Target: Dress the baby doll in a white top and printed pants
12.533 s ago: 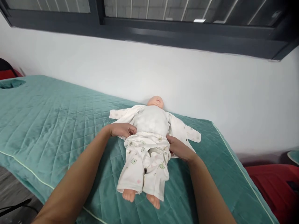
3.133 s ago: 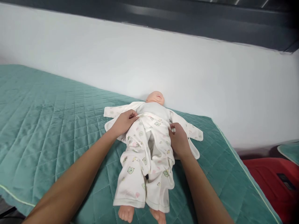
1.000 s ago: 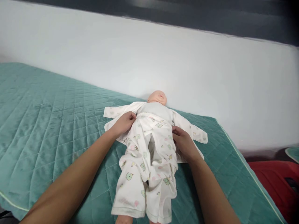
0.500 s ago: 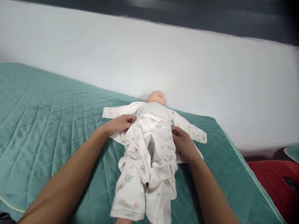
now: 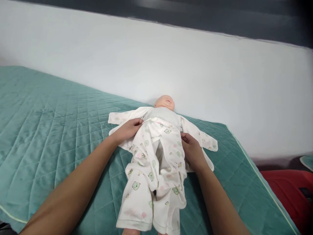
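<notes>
With the doll (image 5: 164,102) lying at the bed's (image 5: 61,130) wall-side edge, left hand (image 5: 130,129) pinches pants (image 5: 143,182) waistband; right hand's (image 5: 192,149) grip unclear, at pants' side.

No text, label, brand, number or sign can be read anywhere in the frame; only small pictures are printed on the white pants (image 5: 137,202) at lower centre.

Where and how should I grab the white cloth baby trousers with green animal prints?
Probably pinch the waistband of the trousers at both side ends, coming from left and right. The pale-pink-headed doll wearing them lies face up, leaving both sides approachable; the creased fabric looks loose enough to pinch.
</notes>
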`<state>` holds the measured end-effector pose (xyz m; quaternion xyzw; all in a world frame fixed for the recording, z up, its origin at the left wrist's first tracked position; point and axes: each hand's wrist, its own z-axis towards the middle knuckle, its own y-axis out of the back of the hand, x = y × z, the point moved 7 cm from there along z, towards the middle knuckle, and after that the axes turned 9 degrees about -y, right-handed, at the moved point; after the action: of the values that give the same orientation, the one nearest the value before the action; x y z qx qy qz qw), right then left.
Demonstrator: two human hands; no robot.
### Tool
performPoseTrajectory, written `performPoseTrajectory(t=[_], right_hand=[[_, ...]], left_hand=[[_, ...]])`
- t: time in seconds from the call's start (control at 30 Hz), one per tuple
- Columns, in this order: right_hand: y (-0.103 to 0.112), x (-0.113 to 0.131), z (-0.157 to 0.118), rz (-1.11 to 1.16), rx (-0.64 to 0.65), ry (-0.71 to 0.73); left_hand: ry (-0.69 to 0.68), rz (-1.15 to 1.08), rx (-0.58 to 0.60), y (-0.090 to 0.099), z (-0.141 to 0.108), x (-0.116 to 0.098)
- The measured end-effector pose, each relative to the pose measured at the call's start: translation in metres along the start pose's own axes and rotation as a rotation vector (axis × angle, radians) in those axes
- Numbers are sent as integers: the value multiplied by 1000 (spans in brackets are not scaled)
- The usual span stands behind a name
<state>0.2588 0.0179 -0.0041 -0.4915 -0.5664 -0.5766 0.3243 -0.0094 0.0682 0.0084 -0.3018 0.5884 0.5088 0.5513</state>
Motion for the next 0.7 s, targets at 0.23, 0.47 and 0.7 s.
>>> performPoseTrajectory(t=[0.23,0.47,0.7], right_hand=[[3,2,1,-186,-105,14],[13,2,2,-322,-292,15],[7,4,1,-377,-260,51]], left_hand=[[-124,381,-181,1,0,-11],[-28,511,-301,13,-7,-6],[-4,481,-131,4,6,-8]])
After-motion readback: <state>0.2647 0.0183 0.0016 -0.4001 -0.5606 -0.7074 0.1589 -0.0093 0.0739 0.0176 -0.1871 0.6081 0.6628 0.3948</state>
